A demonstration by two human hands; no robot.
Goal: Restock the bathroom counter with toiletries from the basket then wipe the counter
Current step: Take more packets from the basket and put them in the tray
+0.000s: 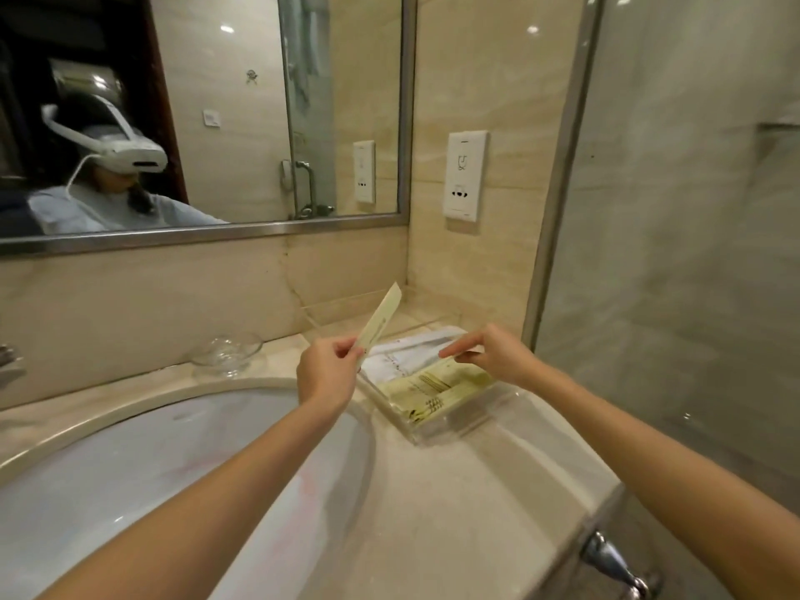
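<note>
1. Head view showed the left hand point(329, 370) with thumb and fingertips pinched on the lower end of a slim packet point(383, 316), which stood tilted up and away from that hand, above the clear tray point(454, 422).
2. The right hand point(493, 355) reached over the tray, and its thumb and forefinger appeared to nip the upper edge of a yellow packet point(437, 385) lying just under and in front of it. How firm that grip was could not be told.
3. White packets point(415, 348) lay in the tray between the two hands. The basket was not in view.
4. To do this step well, the right hand probably needed to seat the yellow packet flat against the tray's near wall and then let go, which would have left a slot for the slim one.
5. The left hand would likely have done best to lower its packet long edge first beside the white packets, parallel to them, so nothing buckled.
6. The glass bowl point(227, 352) sat to the left of the left hand and the sink point(173, 448) below its wrist, so a dropped packet risked sliding into the basin.
7. The counter point(454, 491) under the right forearm looked not yet wiped. That belonged after the stocking.
</note>
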